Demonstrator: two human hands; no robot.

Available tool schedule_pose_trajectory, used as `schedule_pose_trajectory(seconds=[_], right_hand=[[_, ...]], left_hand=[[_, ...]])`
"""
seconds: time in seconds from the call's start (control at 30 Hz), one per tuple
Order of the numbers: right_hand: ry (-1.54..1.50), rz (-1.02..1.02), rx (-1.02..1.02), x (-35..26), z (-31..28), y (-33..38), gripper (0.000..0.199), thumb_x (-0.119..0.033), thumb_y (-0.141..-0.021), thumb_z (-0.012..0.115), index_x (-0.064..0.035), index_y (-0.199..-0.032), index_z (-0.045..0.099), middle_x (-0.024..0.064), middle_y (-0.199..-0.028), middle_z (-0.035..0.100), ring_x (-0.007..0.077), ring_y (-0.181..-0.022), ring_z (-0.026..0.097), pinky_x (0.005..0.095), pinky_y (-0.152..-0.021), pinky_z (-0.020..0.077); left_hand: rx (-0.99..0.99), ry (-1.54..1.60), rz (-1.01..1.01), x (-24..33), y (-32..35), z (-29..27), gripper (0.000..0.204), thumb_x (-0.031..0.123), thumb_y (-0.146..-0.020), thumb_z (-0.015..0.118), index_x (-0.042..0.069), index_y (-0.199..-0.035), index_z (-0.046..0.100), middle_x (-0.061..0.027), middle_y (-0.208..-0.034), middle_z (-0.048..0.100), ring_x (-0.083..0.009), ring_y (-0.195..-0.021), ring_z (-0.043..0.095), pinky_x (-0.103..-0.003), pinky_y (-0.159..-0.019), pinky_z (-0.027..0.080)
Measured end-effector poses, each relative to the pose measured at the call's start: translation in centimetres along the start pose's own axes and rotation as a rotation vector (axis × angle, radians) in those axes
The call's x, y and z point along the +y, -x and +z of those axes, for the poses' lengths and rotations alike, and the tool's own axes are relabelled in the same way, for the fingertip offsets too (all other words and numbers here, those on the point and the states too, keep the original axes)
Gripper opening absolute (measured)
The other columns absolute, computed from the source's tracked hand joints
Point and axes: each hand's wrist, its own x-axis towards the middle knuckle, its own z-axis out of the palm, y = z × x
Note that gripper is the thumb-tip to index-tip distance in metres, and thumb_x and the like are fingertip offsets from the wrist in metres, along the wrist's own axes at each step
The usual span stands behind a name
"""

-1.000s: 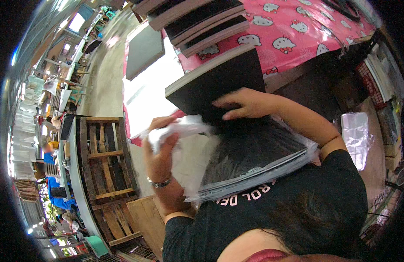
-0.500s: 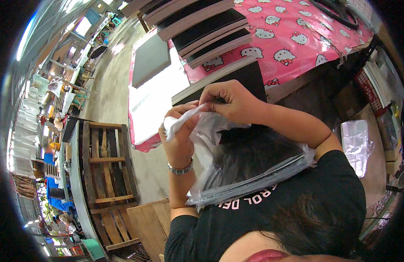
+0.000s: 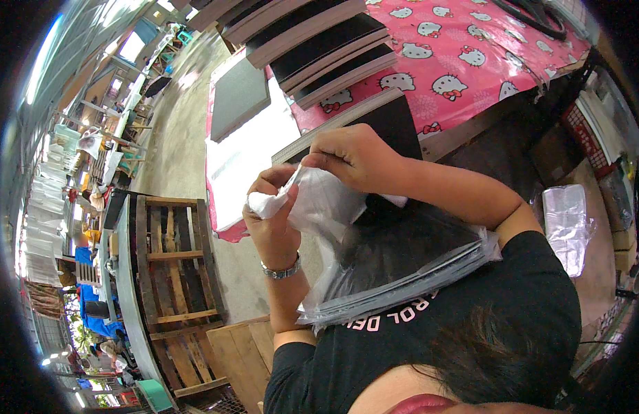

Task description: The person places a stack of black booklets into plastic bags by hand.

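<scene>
A clear plastic bag with a stack of flat dark sheets inside rests against my chest. Its loose upper end is gathered between my hands. My left hand, with a metal watch on the wrist, is closed around a bunched part of the plastic. Beside it my right hand pinches a fold of the same plastic between thumb and fingers. Just beyond my hands lies a thick black stack with pale edges, on the table's near side.
A pink patterned cloth covers the table, with several black-topped stacks and a grey board on it. A wooden pallet stands at left. A folded plastic bundle lies at right. People work far left.
Both hands have shifted slightly left, drawing the bag's loose end with them. The plastic between them is stretched smoother than before.
</scene>
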Motion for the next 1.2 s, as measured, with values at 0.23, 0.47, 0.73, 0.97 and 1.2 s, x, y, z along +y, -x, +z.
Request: schedule_pose_trajectory(seconds=[0.23,0.47,0.73,0.97,1.2], right_hand=[[-0.855,0.070,0.099,-0.5,1.5,0.3,0.009,-0.010,-0.082,0.063,-0.0012,-0.083,0.061,0.0032,-0.078,0.058,0.0099,-0.063,0.056,0.0232,-0.058,0.0450],[-0.670,-0.236,-0.945,2.5,-0.5,3.2,0.014,-0.014,-0.082,0.061,-0.0008,-0.086,0.062,0.0096,-0.089,0.064,0.0210,-0.088,0.060,0.0323,-0.079,0.0442],[-0.738,0.220,-0.806,3.9,-3.6,4.5,0.022,-0.021,-0.090,0.053,-0.0022,-0.082,0.059,0.0069,-0.087,0.062,0.0136,-0.077,0.058,0.0302,-0.071,0.0449],[-1.384,0.376,-0.360,4.0,-7.6,5.6,0.024,-0.028,-0.085,0.060,-0.0042,-0.085,0.058,0.0050,-0.076,0.058,0.0163,-0.072,0.057,0.0311,-0.068,0.0452],[-1.130,0.307,-0.102,4.9,-9.5,6.6,0.027,-0.032,-0.082,0.064,-0.0056,-0.083,0.055,0.0049,-0.080,0.054,0.0137,-0.072,0.054,0.0277,-0.065,0.0421]], left_hand=[[-0.007,-0.253,-0.231,1.1,0.9,-0.8,0.014,0.002,-0.075,0.065,0.003,-0.081,0.054,0.0006,-0.072,0.052,-0.0096,-0.059,0.049,-0.022,-0.053,0.041],[-0.275,0.277,-0.282,2.5,2.0,-9.4,0.033,0.040,-0.082,0.061,0.009,-0.081,0.053,-0.0051,-0.074,0.056,-0.0142,-0.060,0.052,-0.027,-0.046,0.039],[-0.388,0.319,0.041,1.7,2.5,-8.6,0.033,0.036,-0.072,0.068,0.004,-0.074,0.061,-0.0085,-0.059,0.057,-0.0196,-0.057,0.057,-0.036,-0.051,0.047],[-0.712,-0.055,-0.095,-4.8,7.2,-14.2,0.041,0.033,-0.069,0.071,0.005,-0.096,0.057,-0.0113,-0.092,0.062,-0.0287,-0.080,0.060,-0.042,-0.076,0.046],[-0.888,-0.011,-0.402,-0.5,4.6,-7.7,0.053,0.032,-0.067,0.074,0.001,-0.107,0.056,-0.0110,-0.098,0.061,-0.0282,-0.086,0.059,-0.040,-0.081,0.045]])
